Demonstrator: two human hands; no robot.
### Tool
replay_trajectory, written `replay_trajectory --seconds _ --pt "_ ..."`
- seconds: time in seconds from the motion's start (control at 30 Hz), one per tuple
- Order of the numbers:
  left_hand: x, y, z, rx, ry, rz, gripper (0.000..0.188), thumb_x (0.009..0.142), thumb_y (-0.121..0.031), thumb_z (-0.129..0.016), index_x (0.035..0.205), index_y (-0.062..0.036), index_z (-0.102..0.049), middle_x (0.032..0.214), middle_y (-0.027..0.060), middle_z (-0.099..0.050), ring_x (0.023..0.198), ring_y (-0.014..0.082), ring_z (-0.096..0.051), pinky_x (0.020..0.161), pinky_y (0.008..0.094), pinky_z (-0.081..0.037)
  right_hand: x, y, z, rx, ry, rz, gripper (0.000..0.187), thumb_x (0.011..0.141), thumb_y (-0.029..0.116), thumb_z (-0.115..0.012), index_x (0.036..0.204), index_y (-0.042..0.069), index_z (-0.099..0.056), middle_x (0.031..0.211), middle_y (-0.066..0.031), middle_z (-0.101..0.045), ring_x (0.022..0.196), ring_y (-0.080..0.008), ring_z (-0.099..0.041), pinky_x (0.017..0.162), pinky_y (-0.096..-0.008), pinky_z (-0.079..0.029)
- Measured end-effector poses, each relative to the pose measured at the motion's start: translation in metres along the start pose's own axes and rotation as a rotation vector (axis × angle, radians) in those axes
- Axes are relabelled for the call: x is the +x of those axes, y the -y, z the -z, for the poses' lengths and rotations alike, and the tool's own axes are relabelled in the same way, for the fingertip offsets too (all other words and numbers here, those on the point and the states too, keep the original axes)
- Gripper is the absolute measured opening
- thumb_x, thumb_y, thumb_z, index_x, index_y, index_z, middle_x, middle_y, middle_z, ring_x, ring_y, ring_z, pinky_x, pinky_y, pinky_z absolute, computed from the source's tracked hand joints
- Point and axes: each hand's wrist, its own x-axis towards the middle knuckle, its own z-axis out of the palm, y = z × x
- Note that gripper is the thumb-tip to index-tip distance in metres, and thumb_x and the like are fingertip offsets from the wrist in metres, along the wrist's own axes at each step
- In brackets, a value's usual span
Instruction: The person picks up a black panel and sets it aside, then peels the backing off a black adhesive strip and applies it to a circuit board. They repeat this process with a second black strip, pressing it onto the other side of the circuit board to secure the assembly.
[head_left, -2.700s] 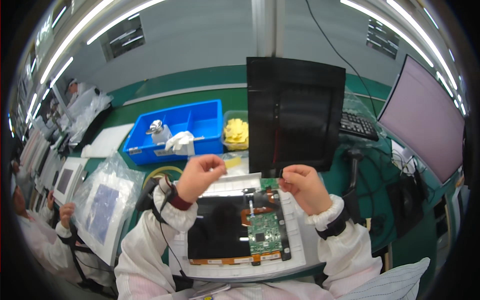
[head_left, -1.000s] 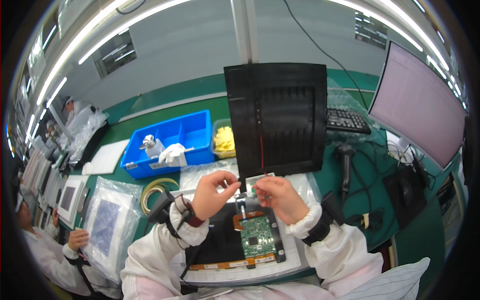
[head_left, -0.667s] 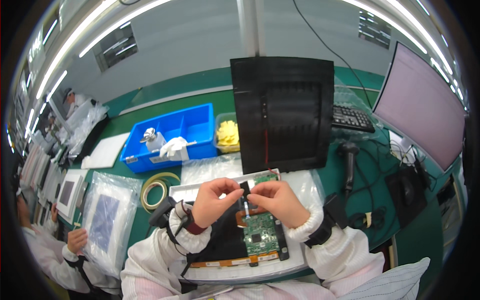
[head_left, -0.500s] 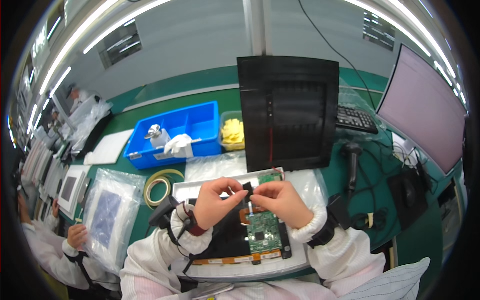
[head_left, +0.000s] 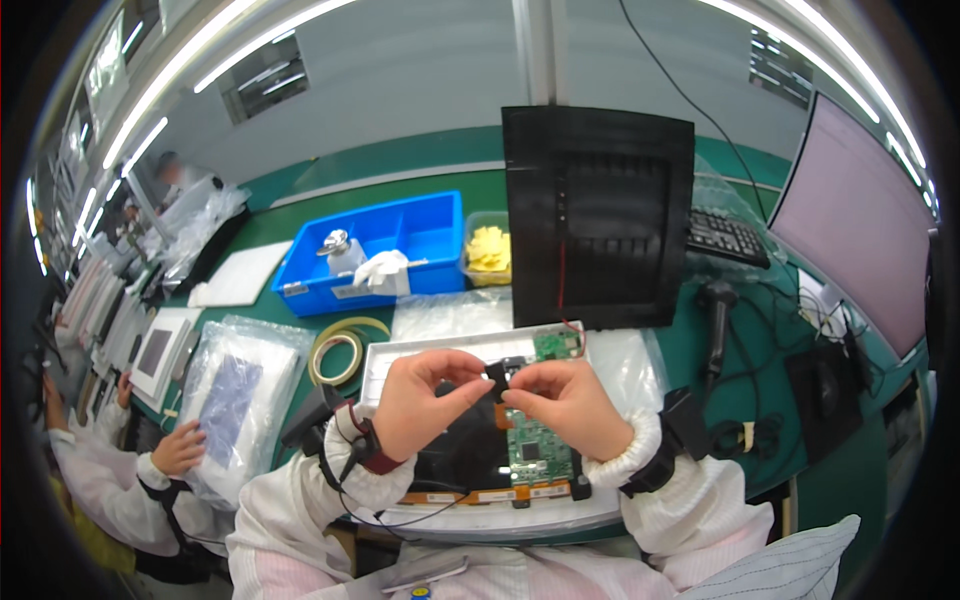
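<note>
My left hand (head_left: pixel 422 405) and my right hand (head_left: pixel 573 408) come close together over an opened display unit. Thumb and forefinger of each are pinched on a small black strip (head_left: pixel 497 377); its exact kind is too small to make out. Below lies a black panel (head_left: pixel 455 458) with a green circuit board (head_left: pixel 540 448) on its right part and an orange flex strip (head_left: pixel 495 495) along its near edge. The panel rests in a white frame (head_left: pixel 378 362). Beyond my right hand is a smaller green board (head_left: pixel 557 347) with a red wire running up from it.
A black back cover (head_left: pixel 600 220) stands upright behind the frame. Tape rolls (head_left: pixel 336 358), a blue bin (head_left: pixel 420 225) and a tub of yellow pieces (head_left: pixel 488 250) lie left of it. A scanner (head_left: pixel 717 320), keyboard (head_left: pixel 728 238) and monitor (head_left: pixel 850 220) stand right. A co-worker's hand (head_left: pixel 180 448) touches a bagged panel.
The whole view has shifted, so the bench appears farther right. My hands keep their pinch around the black strip. The co-worker's hand has moved slightly on the bagged panel.
</note>
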Motion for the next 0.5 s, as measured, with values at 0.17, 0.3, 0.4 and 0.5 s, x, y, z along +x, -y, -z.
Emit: replay_trajectory --seconds 0.17,0.3,0.4,0.5 --pt "-0.008 -0.017 0.008 -0.052 0.081 -0.022 0.015 0.075 0.002 -0.067 0.088 0.0041 -0.060 0.086 0.0040 -0.059 0.077 0.0082 -0.056 0.066 0.0205 -0.046 -0.006 0.002 -0.002 -0.037 0.026 0.039 0.011 0.080 0.004 -0.065 0.086 -0.004 -0.062 0.078 -0.0037 -0.063 0.071 -0.0080 -0.059 0.063 -0.0194 -0.047" --pt "-0.018 -0.022 0.004 -0.042 0.082 0.035 0.014 0.075 -0.006 -0.069 0.084 0.0023 -0.062 0.079 0.0033 -0.063 0.072 0.0082 -0.058 0.063 0.0197 -0.046 -0.011 0.002 -0.004 -0.036 0.066 0.078 0.011 0.081 0.003 -0.064 0.088 -0.004 -0.062 0.080 -0.0072 -0.064 0.074 -0.0114 -0.062 0.067 -0.0216 -0.049" --pt "-0.024 -0.029 0.003 0.033 0.031 -0.037 0.012 0.075 -0.004 -0.068 0.083 0.0025 -0.062 0.078 0.0041 -0.062 0.071 0.0085 -0.058 0.062 0.0204 -0.046 -0.013 0.004 -0.005 -0.013 0.079 0.085 0.013 0.081 0.005 -0.064 0.091 -0.004 -0.062 0.081 -0.0074 -0.064 0.074 -0.0111 -0.061 0.066 -0.0211 -0.049" --pt "-0.028 -0.038 0.005 0.118 -0.011 -0.160 0.009 0.074 0.000 -0.066 0.080 0.0029 -0.060 0.078 0.0054 -0.060 0.072 0.0107 -0.057 0.063 0.0217 -0.045 -0.016 0.016 -0.004 0.151 0.143 0.012 0.018 0.083 0.007 -0.062 0.097 -0.004 -0.062 0.085 -0.0077 -0.065 0.071 -0.0111 -0.060 0.065 -0.0208 -0.048"
